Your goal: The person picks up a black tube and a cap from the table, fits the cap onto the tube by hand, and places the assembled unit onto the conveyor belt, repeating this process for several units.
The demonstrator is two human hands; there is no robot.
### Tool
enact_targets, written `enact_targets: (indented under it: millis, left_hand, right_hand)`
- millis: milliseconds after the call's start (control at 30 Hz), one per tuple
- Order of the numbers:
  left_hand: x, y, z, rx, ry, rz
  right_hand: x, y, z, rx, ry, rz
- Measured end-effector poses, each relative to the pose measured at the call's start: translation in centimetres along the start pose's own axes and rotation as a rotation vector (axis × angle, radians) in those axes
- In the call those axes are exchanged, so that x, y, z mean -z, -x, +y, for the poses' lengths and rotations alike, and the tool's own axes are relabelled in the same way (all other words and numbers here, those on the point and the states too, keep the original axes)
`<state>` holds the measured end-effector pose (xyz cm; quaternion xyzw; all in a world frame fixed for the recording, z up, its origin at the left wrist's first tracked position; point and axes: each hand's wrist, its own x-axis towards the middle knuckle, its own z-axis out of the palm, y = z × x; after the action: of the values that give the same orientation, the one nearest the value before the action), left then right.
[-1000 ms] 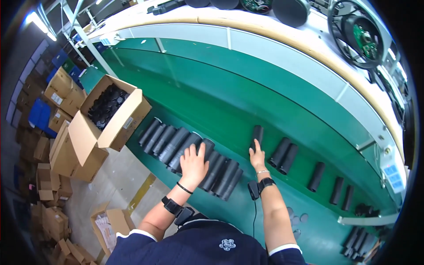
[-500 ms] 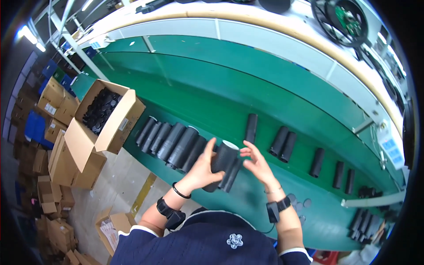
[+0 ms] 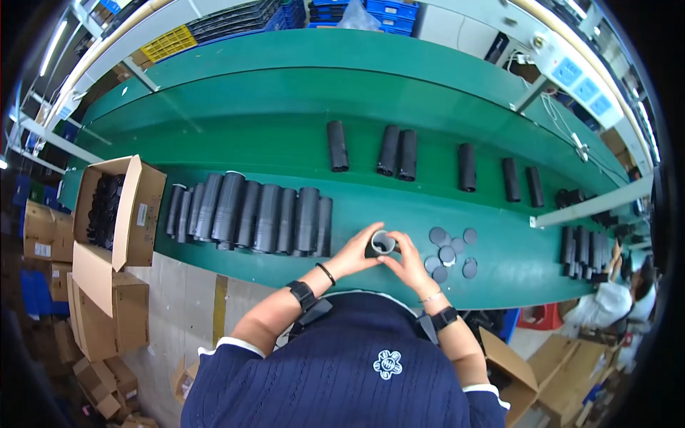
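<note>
1. Seen from above, a person in a dark blue knitted top stands at a long green workbench [image 3: 235, 107]. Both hands meet at the near edge of the bench, just in front of the chest.
2. The left hand [image 3: 353, 253] and the right hand [image 3: 408, 262] grip one short black tube [image 3: 380, 244] between them, fingers curled round its sides. Its open mouth faces up toward the camera.
3. Just right of the hands, a small cluster of flat dark discs [image 3: 449, 253] lies on the bench. It looks as though a disc belongs on the tube's end, though the view is too small to be sure.
4. To do this well, the left hand should likely hold the tube steady and upright while the right hand seats a part squarely, not tilted.
5. To the left, a tight row of longer black tubes [image 3: 250, 212] lies side by side. Further back, single tubes [image 3: 396, 151] lie well apart.
6. An open cardboard box [image 3: 114, 210] of black parts stands at the bench's left end.
</note>
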<state>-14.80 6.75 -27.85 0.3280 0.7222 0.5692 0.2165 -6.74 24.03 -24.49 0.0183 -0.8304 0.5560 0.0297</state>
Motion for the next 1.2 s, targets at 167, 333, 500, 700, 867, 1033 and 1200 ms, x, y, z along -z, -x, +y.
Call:
enact_targets:
  millis: [167, 333, 500, 700, 867, 1033, 1200]
  left_hand:
    - [-0.3, -0.2, 1.3, -0.153, -0.213, 0.030]
    - [-0.1, -0.1, 2.1, -0.123, -0.137, -0.046]
    - [-0.1, 0.2, 2.7, -0.153, -0.259, -0.077]
    - [0.0, 0.6, 2.6, -0.196, -0.336, -0.073]
    - [0.0, 0.4, 3.0, -0.102, -0.304, -0.088]
    - [-0.2, 0.4, 3.0, -0.109, -0.340, -0.102]
    - [-0.4, 0.3, 3.2, -0.127, -0.443, -0.124]
  right_hand:
    - [1.1, 0.0, 0.6, 0.038, 0.023, -0.044]
    - [1.9, 0.1, -0.5, 0.046, 0.020, -0.104]
    - [2.2, 0.1, -0.8, 0.144, 0.193, -0.158]
    - [1.7, -0.2, -1.9, 0.131, 0.250, -0.178]
    - [2.1, -0.3, -2.6, 0.111, 0.250, -0.186]
    - [2.9, -0.4, -2.7, 0.200, 0.354, -0.221]
    - [3.3, -0.6, -3.3, 0.207, 0.494, -0.283]
